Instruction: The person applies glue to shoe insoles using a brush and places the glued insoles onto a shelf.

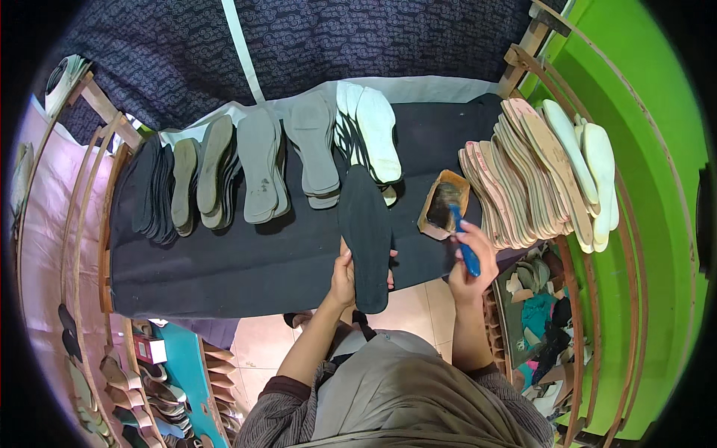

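Observation:
My left hand point(344, 278) grips a black shoe insole point(364, 235) near its lower end, thumb on one edge and fingertips showing at the other. The insole points away from me over the front of the dark table. In my right hand point(476, 257) is a brush with a blue handle point(468, 254), its bristle end down in a small tan tray point(429, 224). Dark brown matter lies inside the tray; the bristles are hard to make out against it. Just beyond the black insole stands a stack of white insoles point(377, 134).
Grey insole stacks point(259, 164) and black insoles point(153, 190) line the left of the black-covered table point(216, 269). A leaning row of beige insoles point(515, 179) occupies the right end, beside wooden rails point(635, 246). Scraps point(538, 321) fill a lower shelf on the right.

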`<state>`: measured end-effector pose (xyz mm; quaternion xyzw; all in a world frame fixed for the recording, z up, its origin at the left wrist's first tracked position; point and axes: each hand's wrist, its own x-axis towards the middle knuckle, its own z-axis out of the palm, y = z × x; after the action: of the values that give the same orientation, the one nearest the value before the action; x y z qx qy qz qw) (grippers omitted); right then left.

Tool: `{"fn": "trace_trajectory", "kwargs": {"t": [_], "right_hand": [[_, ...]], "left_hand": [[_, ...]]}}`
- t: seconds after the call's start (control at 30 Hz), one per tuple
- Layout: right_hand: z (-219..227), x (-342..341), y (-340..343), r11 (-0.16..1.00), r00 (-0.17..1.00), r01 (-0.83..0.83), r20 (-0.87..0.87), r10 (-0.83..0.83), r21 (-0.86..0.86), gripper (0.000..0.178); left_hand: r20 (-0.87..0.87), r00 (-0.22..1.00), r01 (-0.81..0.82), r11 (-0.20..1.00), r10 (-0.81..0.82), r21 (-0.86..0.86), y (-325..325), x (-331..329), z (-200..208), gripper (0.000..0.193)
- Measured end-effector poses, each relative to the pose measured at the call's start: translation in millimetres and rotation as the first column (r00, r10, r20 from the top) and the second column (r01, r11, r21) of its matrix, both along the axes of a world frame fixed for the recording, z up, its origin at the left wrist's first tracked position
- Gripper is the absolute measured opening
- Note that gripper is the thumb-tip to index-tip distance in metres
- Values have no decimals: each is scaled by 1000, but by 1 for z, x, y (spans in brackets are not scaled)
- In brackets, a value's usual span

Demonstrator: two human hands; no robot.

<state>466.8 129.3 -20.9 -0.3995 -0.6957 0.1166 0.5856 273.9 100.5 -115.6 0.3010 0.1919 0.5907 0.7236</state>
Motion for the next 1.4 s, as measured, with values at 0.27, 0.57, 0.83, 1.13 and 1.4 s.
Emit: {"fn": "trace_trajectory", "kwargs": {"t": [0.27, 0.57, 0.83, 1.13, 1.4], "right_hand": [[28, -63, 28, 884, 896, -443, 114, 430, 146, 31], [22, -56, 17, 684, 669, -730, 219, 710, 13, 18], [29, -76, 44, 717, 719, -689, 229, 656, 110, 17], [35, -75, 52, 751, 746, -653, 255, 615, 98, 13], [42, -74, 71, 837, 843, -534, 153, 516, 120, 24]], "left_hand": [[-51, 999, 10, 996, -15, -85, -10, -7, -16, 64], [707, 693, -11, 982, 142, -186, -12, -3, -13, 55], [79, 997, -15, 997, 20, -73, -14, -8, -8, 60], [53, 997, -47, 996, 51, -78, -14, -8, -3, 57], [117, 991, -59, 993, 70, -98, -11, -3, -11, 53]]}}
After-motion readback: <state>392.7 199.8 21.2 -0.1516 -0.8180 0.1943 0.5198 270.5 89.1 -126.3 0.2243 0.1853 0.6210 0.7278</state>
